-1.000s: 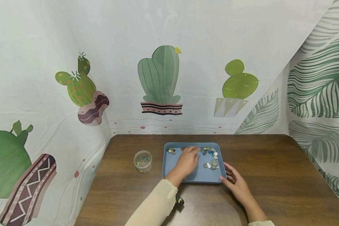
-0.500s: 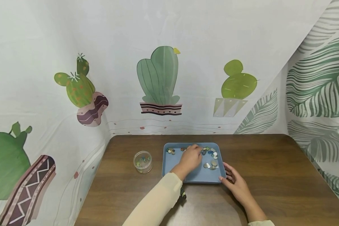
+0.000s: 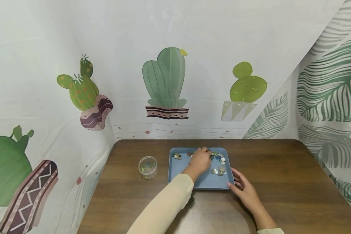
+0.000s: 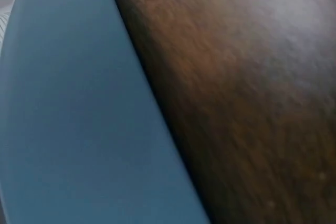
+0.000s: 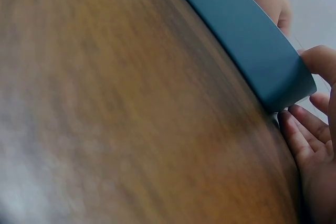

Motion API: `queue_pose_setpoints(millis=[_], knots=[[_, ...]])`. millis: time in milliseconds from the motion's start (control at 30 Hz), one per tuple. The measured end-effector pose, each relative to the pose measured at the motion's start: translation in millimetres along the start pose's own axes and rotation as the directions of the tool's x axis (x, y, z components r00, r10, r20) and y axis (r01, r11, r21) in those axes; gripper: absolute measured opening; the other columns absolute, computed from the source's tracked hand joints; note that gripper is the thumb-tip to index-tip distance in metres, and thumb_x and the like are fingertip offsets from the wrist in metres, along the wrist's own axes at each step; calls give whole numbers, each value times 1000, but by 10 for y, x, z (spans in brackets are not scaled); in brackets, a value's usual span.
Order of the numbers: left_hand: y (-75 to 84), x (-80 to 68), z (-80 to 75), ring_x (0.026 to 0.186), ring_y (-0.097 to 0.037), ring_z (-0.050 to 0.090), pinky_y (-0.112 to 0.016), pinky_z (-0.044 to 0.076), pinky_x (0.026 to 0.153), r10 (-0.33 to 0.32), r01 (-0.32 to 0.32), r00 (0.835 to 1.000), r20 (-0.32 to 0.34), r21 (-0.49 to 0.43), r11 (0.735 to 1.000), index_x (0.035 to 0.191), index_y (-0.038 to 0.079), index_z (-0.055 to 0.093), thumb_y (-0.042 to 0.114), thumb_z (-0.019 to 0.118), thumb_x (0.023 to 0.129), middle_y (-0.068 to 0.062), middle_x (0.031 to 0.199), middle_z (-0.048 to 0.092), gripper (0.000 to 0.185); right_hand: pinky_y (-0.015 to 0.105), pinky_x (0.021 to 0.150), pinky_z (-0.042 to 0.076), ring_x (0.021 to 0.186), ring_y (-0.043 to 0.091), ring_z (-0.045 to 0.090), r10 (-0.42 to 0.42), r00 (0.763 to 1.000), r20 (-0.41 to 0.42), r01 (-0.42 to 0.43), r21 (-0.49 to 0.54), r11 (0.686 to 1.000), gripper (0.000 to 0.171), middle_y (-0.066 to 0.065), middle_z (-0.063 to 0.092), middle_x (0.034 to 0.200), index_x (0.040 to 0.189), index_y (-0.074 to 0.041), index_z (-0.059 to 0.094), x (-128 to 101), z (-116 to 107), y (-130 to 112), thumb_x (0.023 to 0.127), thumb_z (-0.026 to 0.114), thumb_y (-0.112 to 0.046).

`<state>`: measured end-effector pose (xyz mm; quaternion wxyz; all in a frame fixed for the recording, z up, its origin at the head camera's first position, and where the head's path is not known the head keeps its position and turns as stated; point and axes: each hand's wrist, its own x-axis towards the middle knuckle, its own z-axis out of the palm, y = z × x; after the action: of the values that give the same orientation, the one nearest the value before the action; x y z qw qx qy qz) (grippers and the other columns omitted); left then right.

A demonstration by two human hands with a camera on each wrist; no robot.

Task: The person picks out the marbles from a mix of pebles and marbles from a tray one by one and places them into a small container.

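A blue rectangular tray (image 3: 212, 182) lies on the table with small pebbles along its back and right side. My left hand (image 3: 201, 161) reaches into it, fingers pointing down at the back row; I cannot tell whether they pinch a pebble. Just right of those fingertips sits a cluster of green, blue and white pebbles (image 3: 219, 158). Larger tan and white pebbles (image 3: 221, 169) lie nearer the right side. My right hand (image 3: 246, 188) holds the tray's front right corner, thumb at the rim; the right wrist view shows its fingers (image 5: 304, 129) low by the side wall.
Left of the tray stands a round clear container (image 3: 148, 167) with a few green and blue pieces inside. More pebbles (image 3: 176, 156) sit in the tray's back left corner. Behind the wooden table (image 3: 280, 169) hangs a cactus-print cloth (image 3: 204, 107).
My left hand has shifted right and slightly back along the tray's back row, uncovering brown pebbles to its left. My right hand and the tray have stayed in place.
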<state>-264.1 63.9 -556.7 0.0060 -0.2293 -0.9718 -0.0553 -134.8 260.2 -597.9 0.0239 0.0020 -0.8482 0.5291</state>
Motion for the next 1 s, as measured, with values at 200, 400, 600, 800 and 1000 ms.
queue_pose_setpoints(millis=[200, 400, 600, 800, 1000], knots=[[73, 14, -40, 120, -16, 56, -31, 52, 99, -10, 10, 1000, 23, 32, 999, 138, 24, 62, 27, 50, 105, 4, 137, 59, 35, 2, 92, 42, 120, -3, 51, -14, 1000, -1, 14, 20, 1000, 68, 20, 50, 149, 153, -12, 41, -6, -5, 15, 94, 72, -25], [41, 52, 80, 128, -17, 54, -35, 49, 105, -43, 43, 999, 10, 12, 999, 137, 25, 64, 25, 51, 105, 4, 139, 59, 35, 4, 92, 44, 116, -11, 50, -57, 998, -5, 57, 78, 995, 68, 22, 52, 147, 152, -10, 42, -12, 7, 10, 93, 74, -21], [8, 39, 101, 128, -17, 55, -36, 49, 105, -68, 68, 998, 6, 18, 998, 136, 27, 64, 26, 52, 104, 5, 138, 60, 34, 4, 92, 44, 117, -10, 51, -56, 998, -6, 56, 88, 995, 68, 22, 51, 148, 152, -11, 42, -14, 5, 7, 93, 74, -21], [-5, 9, 91, 118, -16, 58, -33, 51, 99, -52, 53, 998, -39, 25, 998, 129, 25, 69, 28, 59, 102, 6, 129, 65, 29, 5, 93, 44, 118, -7, 50, -31, 1000, 4, 30, 82, 996, 69, 21, 50, 149, 153, -13, 41, -11, -2, -1, 93, 74, -22], [-14, 19, 110, 116, -15, 59, -33, 51, 97, -47, 47, 997, -55, 6, 999, 126, 24, 71, 26, 60, 101, 6, 126, 67, 27, 5, 93, 44, 118, -9, 50, -34, 999, 3, 33, 77, 996, 69, 21, 51, 149, 153, -13, 41, -9, -5, 6, 93, 74, -23]])
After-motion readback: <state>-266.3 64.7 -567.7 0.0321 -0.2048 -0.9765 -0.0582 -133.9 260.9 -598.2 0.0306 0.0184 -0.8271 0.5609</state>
